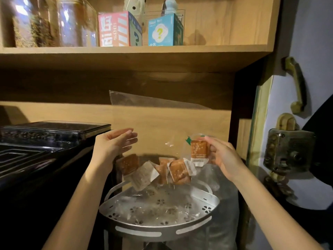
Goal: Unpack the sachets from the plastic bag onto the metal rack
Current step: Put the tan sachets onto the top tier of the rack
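Sachets (155, 170) tumble above the metal rack (158, 230): emptying step. My right hand (221, 157) pinches the upturned plastic bag (162, 123) and 1 sachet; left hand (115, 143) open. Next, release the last.

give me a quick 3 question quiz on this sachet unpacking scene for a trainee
1. True or false: the right hand pinches the clear plastic bag together with an orange sachet.
2. Where are the loose sachets now? A) lying on the wooden shelf B) in the air above the metal rack C) on the black appliance
3. Fill in: the left hand is ____ and holds nothing.

Key
1. True. Its grip closes on the bag's lower edge and one sachet.
2. B. Several hang tumbling below the bag, above the perforated tray.
3. Open, with fingers spread beside the bag.
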Tool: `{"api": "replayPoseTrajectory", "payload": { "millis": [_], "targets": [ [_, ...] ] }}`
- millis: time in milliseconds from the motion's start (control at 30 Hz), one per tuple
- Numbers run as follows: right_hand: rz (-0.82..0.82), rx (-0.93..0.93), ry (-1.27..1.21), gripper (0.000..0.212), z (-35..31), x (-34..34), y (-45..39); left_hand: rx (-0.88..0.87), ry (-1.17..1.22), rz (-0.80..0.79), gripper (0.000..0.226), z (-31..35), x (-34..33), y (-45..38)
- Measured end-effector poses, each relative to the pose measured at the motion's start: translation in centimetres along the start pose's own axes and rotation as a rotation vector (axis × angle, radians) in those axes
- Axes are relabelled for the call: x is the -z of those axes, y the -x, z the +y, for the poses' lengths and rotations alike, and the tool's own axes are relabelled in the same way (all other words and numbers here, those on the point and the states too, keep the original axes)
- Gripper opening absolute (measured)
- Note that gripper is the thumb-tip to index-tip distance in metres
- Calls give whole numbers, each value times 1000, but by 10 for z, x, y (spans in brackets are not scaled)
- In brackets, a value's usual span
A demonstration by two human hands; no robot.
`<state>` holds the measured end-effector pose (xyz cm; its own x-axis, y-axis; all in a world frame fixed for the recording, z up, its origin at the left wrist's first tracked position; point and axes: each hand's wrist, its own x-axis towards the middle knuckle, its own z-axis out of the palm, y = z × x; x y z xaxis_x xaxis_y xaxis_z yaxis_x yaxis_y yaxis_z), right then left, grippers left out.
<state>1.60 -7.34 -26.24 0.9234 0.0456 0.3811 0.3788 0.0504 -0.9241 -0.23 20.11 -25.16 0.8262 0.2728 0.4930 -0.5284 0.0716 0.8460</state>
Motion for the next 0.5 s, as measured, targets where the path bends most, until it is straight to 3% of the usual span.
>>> {"api": "replayPoseTrajectory", "payload": {
  "millis": [333, 500],
  "targets": [
    [-33, -47, -191, 30, -1, -2, -1, -32, -111, 73, 31, -15, -4, 12],
    [7, -92, -292, 30, 8, 4, -2, 170, -156, 38, 11, -42, -5, 26]
  ]
}}
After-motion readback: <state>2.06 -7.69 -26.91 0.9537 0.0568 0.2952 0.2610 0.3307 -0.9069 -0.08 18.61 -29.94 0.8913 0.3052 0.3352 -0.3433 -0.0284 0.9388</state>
